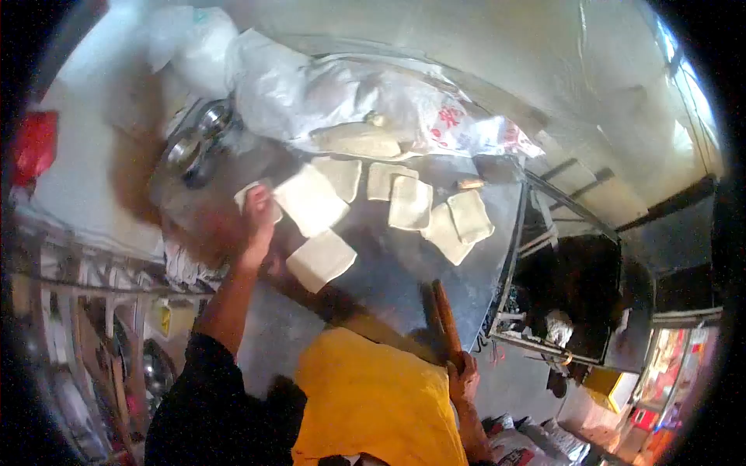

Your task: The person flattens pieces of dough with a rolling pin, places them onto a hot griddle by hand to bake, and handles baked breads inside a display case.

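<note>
My left hand (260,211) is at the left side of the metal table, its fingers curled at a partly covered square of dough (242,197). Beside it lies a larger pale dough sheet (312,200), with another dough square (322,260) nearer to me. Down by the table's front edge, my right hand (464,378) is wrapped round the end of a wooden rolling pin (446,314), which points away over the table. More flat dough squares (410,203) lie further right, some overlapping. A long lump of dough (356,141) rests at the back.
White plastic sheeting (326,93) runs along the table's back edge. Metal bowls (185,151) stand at the back left. A small piece (470,184) lies near the right edge. A dark metal-framed unit (563,287) adjoins the right side. Bags (536,443) sit on the floor.
</note>
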A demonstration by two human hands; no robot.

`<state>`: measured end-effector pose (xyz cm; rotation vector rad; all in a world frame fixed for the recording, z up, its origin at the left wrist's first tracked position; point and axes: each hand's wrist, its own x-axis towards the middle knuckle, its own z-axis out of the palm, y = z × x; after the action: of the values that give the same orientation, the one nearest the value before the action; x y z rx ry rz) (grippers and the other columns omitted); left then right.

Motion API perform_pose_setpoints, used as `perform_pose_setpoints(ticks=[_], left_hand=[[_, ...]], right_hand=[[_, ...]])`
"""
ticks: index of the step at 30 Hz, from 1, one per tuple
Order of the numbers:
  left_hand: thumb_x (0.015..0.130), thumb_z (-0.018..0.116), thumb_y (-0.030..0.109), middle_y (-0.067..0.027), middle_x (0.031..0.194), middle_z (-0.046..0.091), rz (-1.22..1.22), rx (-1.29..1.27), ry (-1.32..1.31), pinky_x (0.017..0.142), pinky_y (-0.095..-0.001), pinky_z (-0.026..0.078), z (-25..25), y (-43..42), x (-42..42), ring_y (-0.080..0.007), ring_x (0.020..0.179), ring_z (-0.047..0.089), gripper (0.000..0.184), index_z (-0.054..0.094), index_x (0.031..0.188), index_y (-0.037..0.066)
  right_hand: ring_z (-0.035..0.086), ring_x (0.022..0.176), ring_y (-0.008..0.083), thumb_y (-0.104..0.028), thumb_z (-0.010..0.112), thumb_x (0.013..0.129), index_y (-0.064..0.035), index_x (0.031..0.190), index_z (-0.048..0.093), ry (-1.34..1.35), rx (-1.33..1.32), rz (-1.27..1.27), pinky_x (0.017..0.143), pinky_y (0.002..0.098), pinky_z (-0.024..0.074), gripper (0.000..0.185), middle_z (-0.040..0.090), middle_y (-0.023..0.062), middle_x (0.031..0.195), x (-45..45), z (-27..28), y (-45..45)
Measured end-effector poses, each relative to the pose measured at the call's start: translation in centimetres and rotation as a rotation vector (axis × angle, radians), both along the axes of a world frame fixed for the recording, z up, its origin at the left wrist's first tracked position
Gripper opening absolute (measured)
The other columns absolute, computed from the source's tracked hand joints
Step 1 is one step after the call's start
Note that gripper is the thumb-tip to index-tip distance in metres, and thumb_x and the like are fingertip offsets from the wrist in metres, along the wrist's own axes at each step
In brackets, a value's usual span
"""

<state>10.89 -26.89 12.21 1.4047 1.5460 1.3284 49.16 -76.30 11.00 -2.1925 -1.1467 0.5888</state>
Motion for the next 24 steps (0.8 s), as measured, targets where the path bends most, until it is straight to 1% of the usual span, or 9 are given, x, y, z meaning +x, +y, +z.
perform_pose_setpoints(ticks=[3, 5, 7, 11, 14, 17, 18, 21, 24], left_hand=[[0.1, 0.062, 0.015, -0.0104, 0.116, 0.069, -0.246, 0.12, 0.202, 0.093, -0.0355, 0.053, -5.8, 2.9, 1.7, -0.0202, 0.104, 0.066, 0.029, 0.062, 0.127, 0.005], [0.098, 0.061, 0.008, -0.0094, 0.117, 0.07, -0.573, -0.161, 0.229, 0.094, -0.0361, 0.053, -0.6, -0.3, 9.9, -0.0218, 0.108, 0.068, 0.026, 0.065, 0.123, 0.005], [0.098, 0.059, 0.012, -0.018, 0.121, 0.069, -0.782, -0.046, 0.376, 0.099, -0.0415, 0.052, -1.6, 0.1, 16.3, -0.0329, 0.115, 0.066, 0.028, 0.065, 0.122, 0.002], [0.094, 0.057, 0.012, -0.0214, 0.122, 0.067, -0.911, 0.304, 0.533, 0.102, -0.0483, 0.049, -3.9, 3.9, 26.5, -0.0405, 0.118, 0.062, 0.031, 0.064, 0.123, 0.001], [0.093, 0.056, 0.016, -0.0207, 0.125, 0.066, -0.937, 0.138, 0.844, 0.101, -0.05, 0.049, -6.4, 6.7, 29.9, -0.0406, 0.12, 0.06, 0.037, 0.063, 0.127, 0.003], [0.09, 0.06, 0.016, -0.021, 0.117, 0.067, -1.039, 0.088, 0.998, 0.096, -0.051, 0.05, -4.8, 7.9, 30.9, -0.041, 0.116, 0.061, 0.027, 0.067, 0.114, 0.005], [0.089, 0.062, 0.015, -0.0205, 0.111, 0.067, -1.074, -0.107, 1.044, 0.093, -0.0516, 0.05, -2.9, 7.5, 31.3, -0.0414, 0.112, 0.062, 0.02, 0.066, 0.106, 0.005], [0.089, 0.062, 0.012, -0.0213, 0.107, 0.067, -1.148, 0.105, 0.931, 0.091, -0.0521, 0.049, -0.6, 5.9, 30.7, -0.0441, 0.105, 0.062, 0.018, 0.065, 0.105, 0.004], [0.093, 0.064, 0.013, -0.0134, 0.095, 0.066, -1.24, -0.142, 0.696, 0.084, -0.0401, 0.049, 4.0, 1.9, 29.9, -0.0247, 0.089, 0.063, 0.016, 0.064, 0.105, 0.002]], right_hand=[[0.063, 0.095, 0.0428, -0.009, 0.073, 0.087, -0.0021, 0.128, 0.058, 0.054, -0.017, -0.089, 0.081, 0.0483, 0.0526, 0.045, 0.063, 0.0207, 0.107, -0.7, 2.9, 2.9], [0.062, 0.094, 0.0423, -0.007, 0.072, 0.088, -0.0027, 0.13, 0.057, 0.045, 0.064, -0.111, 0.079, 0.0496, 0.0514, 0.044, 0.061, 0.02, 0.106, -0.6, 3.2, 4.4], [0.063, 0.096, 0.0418, -0.006, 0.071, 0.088, -0.0035, 0.129, 0.058, 0.003, -0.004, -0.082, 0.08, 0.0493, 0.0526, 0.043, 0.064, 0.0193, 0.107, -0.2, 2.9, 5.3], [0.065, 0.101, 0.0418, -0.015, 0.07, 0.089, -0.0071, 0.13, 0.06, -0.014, -0.113, 0.031, 0.085, 0.0489, 0.0555, 0.043, 0.069, 0.0192, 0.108, 0.3, 0.6, 4.6], [0.066, 0.101, 0.0423, -0.02, 0.07, 0.089, -0.0085, 0.132, 0.06, 0.131, -0.287, -0.153, 0.085, 0.0497, 0.056, 0.046, 0.069, 0.0193, 0.11, -0.8, 1.6, 4.4], [0.066, 0.101, 0.0435, -0.018, 0.071, 0.087, -0.0082, 0.131, 0.061, 0.148, -0.286, -0.194, 0.086, 0.0499, 0.0563, 0.046, 0.068, 0.02, 0.111, -1.6, 2.1, 4.3], [0.066, 0.1, 0.0436, -0.017, 0.071, 0.087, -0.0083, 0.131, 0.061, 0.164, -0.253, -0.19, 0.085, 0.0497, 0.0565, 0.046, 0.067, 0.0201, 0.111, -1.8, 1.8, 4.1], [0.066, 0.097, 0.0441, -0.02, 0.069, 0.089, -0.0136, 0.135, 0.059, 0.205, -0.217, -0.182, 0.081, 0.0513, 0.0566, 0.047, 0.066, 0.0188, 0.11, -1.7, 2.5, 4.6], [0.066, 0.096, 0.0442, -0.024, 0.067, 0.091, -0.0192, 0.138, 0.057, 0.189, -0.214, -0.14, 0.077, 0.0531, 0.0565, 0.048, 0.065, 0.0171, 0.109, -1.1, 1.8, 4.1]])
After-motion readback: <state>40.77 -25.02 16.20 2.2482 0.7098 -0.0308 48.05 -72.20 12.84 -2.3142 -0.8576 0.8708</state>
